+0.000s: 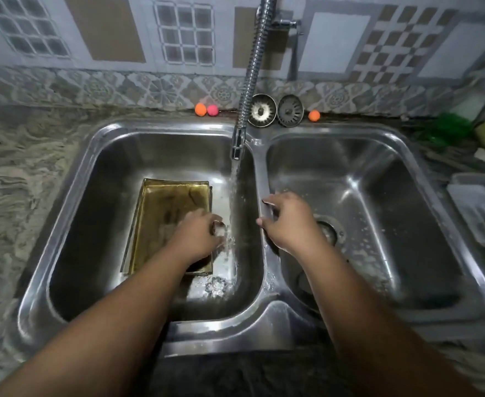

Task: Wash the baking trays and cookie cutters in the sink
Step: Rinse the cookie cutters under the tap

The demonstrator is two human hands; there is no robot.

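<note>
While water runs from the faucet [245,110] into the left basin [98,224], both hands work near the divider.

left hand [198,239]: low in left basin, over the near right part of the trays, right beside the stream; grip curled on a small round metal thing, probably a cookie cutter [219,227], held at the water to rinse; blurred, can't confirm shape.
right hand [290,222]: over the divider between basins, fingers bent, grip looks clamped on a thin dark item at the fingertips; can't tell what it is; probably waiting its turn under the stream.
baking trays [164,213]: golden, look stacked, flat on left basin floor toward its left side, clear of the stream so hands get room; near end hidden under the left forearm.
flower-shaped cutter [217,286]: lies on basin floor by near right corner, just past the trays, beside where the water lands.
right basin [378,210]: wet, drain open, nothing clear inside; likely the spot for rinsed pieces.
strainers [275,110]: two, leaning on the wall at the far sink rim, out of the drains so water runs off.
stage: judged early, trays untouched.
</note>
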